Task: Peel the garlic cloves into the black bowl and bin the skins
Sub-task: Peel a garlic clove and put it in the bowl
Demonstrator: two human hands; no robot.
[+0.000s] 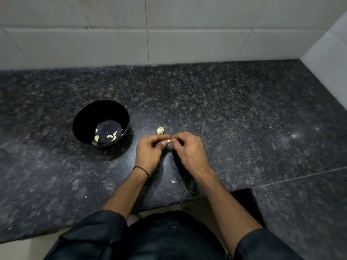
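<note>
One garlic clove [168, 141] is pinched btwn left hand [148, 150] & right hand [188, 147] over counter [234, 113], black bowl [82, 119] w/ peeled cloves [110, 136] nearby.

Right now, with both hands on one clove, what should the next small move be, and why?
Probably peel the skin off the clove with the right hand while the left hand holds it. Both hands pinch it just above the counter; whether skin is on it is too small to tell. Peeled cloves lie in the bowl, so it likely goes there after.
</note>
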